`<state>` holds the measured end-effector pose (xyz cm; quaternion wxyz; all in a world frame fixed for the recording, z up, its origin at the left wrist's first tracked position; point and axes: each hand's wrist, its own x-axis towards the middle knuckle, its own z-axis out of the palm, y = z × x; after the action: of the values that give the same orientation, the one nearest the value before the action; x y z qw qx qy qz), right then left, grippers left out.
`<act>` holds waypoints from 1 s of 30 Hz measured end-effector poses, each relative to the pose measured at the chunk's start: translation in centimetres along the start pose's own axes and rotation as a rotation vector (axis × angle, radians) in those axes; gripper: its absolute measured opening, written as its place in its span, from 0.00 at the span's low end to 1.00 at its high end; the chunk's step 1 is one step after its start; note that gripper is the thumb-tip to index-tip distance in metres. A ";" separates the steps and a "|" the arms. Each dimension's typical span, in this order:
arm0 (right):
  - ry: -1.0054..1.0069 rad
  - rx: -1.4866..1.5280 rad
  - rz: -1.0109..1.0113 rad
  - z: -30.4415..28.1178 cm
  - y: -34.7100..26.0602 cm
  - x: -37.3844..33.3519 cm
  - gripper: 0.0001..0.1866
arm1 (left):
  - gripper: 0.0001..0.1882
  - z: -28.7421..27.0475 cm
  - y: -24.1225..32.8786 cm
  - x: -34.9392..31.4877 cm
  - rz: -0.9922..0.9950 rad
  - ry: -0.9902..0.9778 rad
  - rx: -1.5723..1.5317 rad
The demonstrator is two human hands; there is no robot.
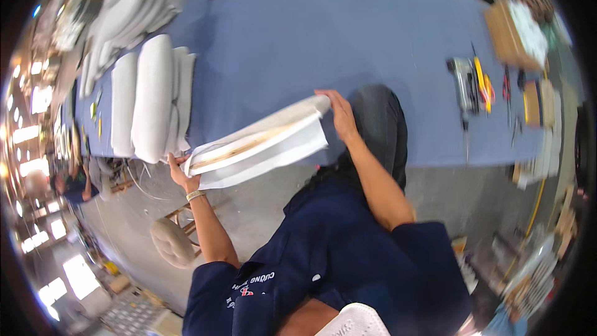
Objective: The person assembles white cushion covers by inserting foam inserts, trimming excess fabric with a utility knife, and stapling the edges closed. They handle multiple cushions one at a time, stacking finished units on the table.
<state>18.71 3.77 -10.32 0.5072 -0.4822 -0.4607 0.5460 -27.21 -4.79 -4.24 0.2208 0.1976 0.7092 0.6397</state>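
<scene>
Between my two hands is a long upholstered piece (261, 139), with grey fabric on its far side, a bare wooden strip along it and a loose white fabric flap (273, 165) on the side toward me. My left hand (182, 174), with a watch at the wrist, is closed on its left end. Gripping the right end, which is tilted farther out, is my right hand (339, 117). The piece is held over the near edge of the blue-covered table (323, 31). Some fingers of both hands are hidden behind it.
Grey upholstered pads (153, 99) stack up at the table's left. On the right lie a grey power tool (463, 84), yellow-handled tools (482, 81) and a cardboard box (513, 34). My bent leg (382, 130) rests against the table. A round stool (172, 242) stands below left.
</scene>
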 end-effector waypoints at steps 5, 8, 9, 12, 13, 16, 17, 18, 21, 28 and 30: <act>0.194 0.429 -0.064 1.4 4.0 4.1 0.19 | 0.27 0.0 1.5 -5.3 -0.152 0.146 -0.116; 0.133 0.224 -0.268 -3.7 1.3 9.3 0.24 | 0.28 4.8 2.1 -12.2 -0.232 0.193 -0.030; 0.104 0.168 -0.219 -4.4 -1.3 10.4 0.23 | 0.30 6.0 2.8 -14.8 -0.305 0.157 0.004; -0.068 -0.118 -0.102 -5.7 -4.8 12.1 0.25 | 0.31 7.2 -3.7 -22.8 -0.354 -0.031 0.133; -0.108 -0.231 -0.074 -6.4 -5.5 12.9 0.26 | 0.31 8.0 -1.5 -23.9 -0.310 -0.132 0.251; -0.183 -0.265 -0.057 -6.4 -7.7 12.5 0.29 | 0.33 8.0 1.7 -24.2 -0.206 -0.413 0.455; -0.161 -0.326 -0.036 -6.4 -8.3 12.5 0.30 | 0.33 8.2 1.8 -23.9 -0.200 -0.481 0.489; -0.176 -0.315 -0.001 -6.8 -8.2 12.9 0.31 | 0.34 8.2 2.7 -23.4 -0.186 -0.545 0.530; -0.164 -0.363 0.052 -7.3 -8.2 14.2 0.32 | 0.36 8.9 4.2 -24.1 -0.252 -0.767 0.521; -0.070 -0.587 -0.051 -8.9 -7.9 16.6 0.22 | 0.45 10.6 2.5 -27.9 0.073 -1.121 0.497; -0.077 -0.680 -0.164 -8.6 -8.8 15.7 0.15 | 0.47 10.6 3.8 -27.8 0.023 -1.182 0.507</act>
<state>27.90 20.07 -3.47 0.3419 -0.5641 -0.6721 0.3365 1.72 -11.40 0.32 0.5138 0.5705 0.5950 0.2376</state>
